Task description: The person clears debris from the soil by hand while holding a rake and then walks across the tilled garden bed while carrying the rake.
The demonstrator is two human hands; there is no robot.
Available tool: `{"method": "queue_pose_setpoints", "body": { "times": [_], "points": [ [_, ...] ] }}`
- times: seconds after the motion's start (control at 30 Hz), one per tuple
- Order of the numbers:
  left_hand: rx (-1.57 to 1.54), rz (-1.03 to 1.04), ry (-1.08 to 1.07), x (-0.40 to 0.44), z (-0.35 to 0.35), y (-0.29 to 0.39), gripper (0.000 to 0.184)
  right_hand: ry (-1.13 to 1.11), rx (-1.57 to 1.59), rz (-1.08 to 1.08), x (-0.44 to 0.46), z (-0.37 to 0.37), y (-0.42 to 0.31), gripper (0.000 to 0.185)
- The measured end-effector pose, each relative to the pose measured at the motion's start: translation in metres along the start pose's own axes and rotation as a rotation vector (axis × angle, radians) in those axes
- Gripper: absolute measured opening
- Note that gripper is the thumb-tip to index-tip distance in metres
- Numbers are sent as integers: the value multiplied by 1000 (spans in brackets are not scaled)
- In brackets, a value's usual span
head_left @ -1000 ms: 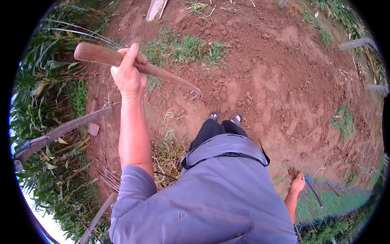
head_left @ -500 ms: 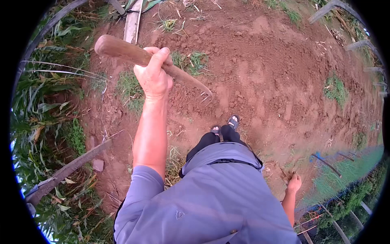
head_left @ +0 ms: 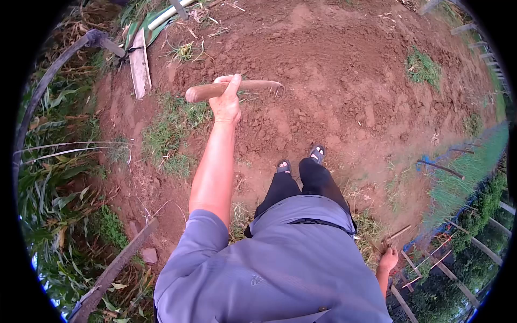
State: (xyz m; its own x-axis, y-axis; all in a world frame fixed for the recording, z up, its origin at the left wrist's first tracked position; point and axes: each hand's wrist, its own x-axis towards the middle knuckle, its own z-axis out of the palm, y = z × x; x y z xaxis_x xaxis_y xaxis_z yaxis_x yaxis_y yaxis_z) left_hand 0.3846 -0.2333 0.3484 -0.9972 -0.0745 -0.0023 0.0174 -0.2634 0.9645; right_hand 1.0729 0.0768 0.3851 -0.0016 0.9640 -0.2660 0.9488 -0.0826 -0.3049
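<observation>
My left hand (head_left: pixel 225 103) is wrapped round the thick wooden handle of a rake (head_left: pixel 200 93), thumb lying along the top. The handle's butt points left, and its far end, with small curved tines, lies over the loose soil to the right. Low on the right, beside my hip, my right hand (head_left: pixel 388 260) is closed. Dry brownish bits show at its fingers, but what it holds is too small to make out. My sandalled feet (head_left: pixel 318 154) stand on the bare reddish soil (head_left: pixel 334 102).
Corn plants (head_left: pixel 48 199) line the left, with a wooden rail (head_left: pixel 116 266) beside them. A plank (head_left: pixel 140 67) lies at the upper left. Grass tufts (head_left: pixel 169 132) dot the soil. Green netting (head_left: pixel 458 185) and several posts stand along the right.
My left hand has moved up and slightly right with the rake, whose handle now lies nearly level instead of slanting. My view has shifted; my right hand stays low at my side.
</observation>
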Motion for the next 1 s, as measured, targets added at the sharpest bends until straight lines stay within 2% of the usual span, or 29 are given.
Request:
{"method": "queue_pose_setpoints", "body": {
  "times": [0.03, 0.1, 0.17, 0.23, 0.3, 0.33, 0.37, 0.47, 0.5, 0.57, 0.63, 0.67, 0.73, 0.77, 0.8, 0.87, 0.93, 1.0],
  "points": [
    [-63, 37, 34, 10, 2, 11, 20, 1, -93, 24, 0, 2, 12, 29],
    [-172, 99, 26, 9, 22, 75, 20, -4, -109, 58, 6, 2, 34, 30],
    [-108, 144, 19, 6, 32, 122, 21, -5, -210, -11, 26, 4, 61, 30],
    [-95, 112, -25, -2, 20, 109, 20, -6, -140, 40, 37, 7, 30, 31],
    [31, 14, -86, -30, 0, 57, 18, -81, -180, -3, 63, 10, 6, 30],
    [40, 39, -89, -48, -11, 28, 18, -113, 54, 55, 72, 16, -14, 29],
    [52, 62, -89, -64, -17, 10, 17, -121, 58, 45, 87, 23, -32, 29],
    [237, 62, -69, -78, 1, 40, 16, -167, -27, -201, 143, 32, -62, 31],
    [33, 60, -48, -77, 18, 65, 15, -174, -26, -231, 165, 35, -75, 31],
    [-48, 108, 8, -76, 36, 110, 15, -162, -153, -335, 197, 24, -103, 35],
    [-5, 100, 35, -96, 37, 104, 15, -168, -160, -388, 243, 18, -114, 36],
    [29, 89, 26, -106, 40, 95, 15, -157, -148, -413, 268, 17, -122, 37],
    [314, -15, 38, -151, 13, 5, 15, -166, -140, -431, 315, 11, -136, 38],
    [340, 9, 68, -170, 14, -7, 17, -171, -120, -432, 334, 12, -143, 38],
    [333, -23, 49, -167, 25, -1, 18, -222, 13, -377, 349, 11, -150, 36],
    [332, -86, 73, -189, 47, 22, 18, -240, 22, -369, 369, 1, -154, 35],
    [89, 15, 135, -165, 82, 61, 18, -283, 98, -362, 379, 11, -167, 31],
    [45, 123, 150, -145, 118, 109, 15, -282, 84, -363, 376, 11, -165, 30]
  ]
}}
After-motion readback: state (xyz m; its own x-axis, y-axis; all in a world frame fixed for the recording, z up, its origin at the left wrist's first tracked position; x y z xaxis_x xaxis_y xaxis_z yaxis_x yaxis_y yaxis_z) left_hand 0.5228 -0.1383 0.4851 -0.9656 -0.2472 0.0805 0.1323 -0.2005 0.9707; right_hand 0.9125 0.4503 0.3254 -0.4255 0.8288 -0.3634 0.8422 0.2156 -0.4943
